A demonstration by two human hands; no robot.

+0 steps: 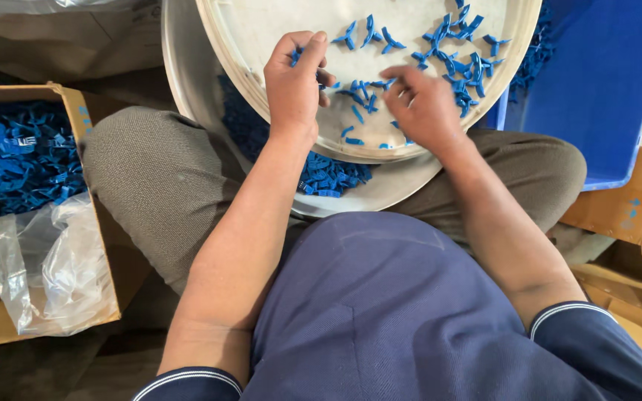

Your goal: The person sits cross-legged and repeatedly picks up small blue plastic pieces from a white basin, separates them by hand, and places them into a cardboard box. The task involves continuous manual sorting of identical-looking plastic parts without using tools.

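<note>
We sat with a wide, shallow, cream-coloured round tray point(261, 30) resting across our lap, its near rim lying over a second, larger pale basin point(187, 89) beneath it. To our right stood a deep blue plastic crate point(603, 89), and beyond its near edge lay flattened brown cardboard point(626, 208). To our left sat an open cardboard box point(76, 104) packed with a heap of small blue plastic pieces point(16, 156), and a crumpled clear plastic bag point(46, 267) hung over its near end.

More of the same blue parts point(328, 177) were piled in the lower basin, showing just under the tray's rim between our 2 forearms. On the tray itself, small blue winged clips point(462, 59) lay scattered, thickest toward the far right side and thinning out toward the middle.

Our left hand point(295, 85) was curled over the tray near its left-centre, fingers bent inward with the thumb pressed toward them; a scrap of blue showed at the fingertips, so it seemed to pinch 1 clip, though we could not tell for sure. Our right hand point(425, 104) lay just beside it, palm down, fingers loosely bent and spread over several loose clips near the tray's near rim; whether it gripped any of them was hidden under the palm. The 2 hands were close together, nearly touching at the fingertips.
</note>
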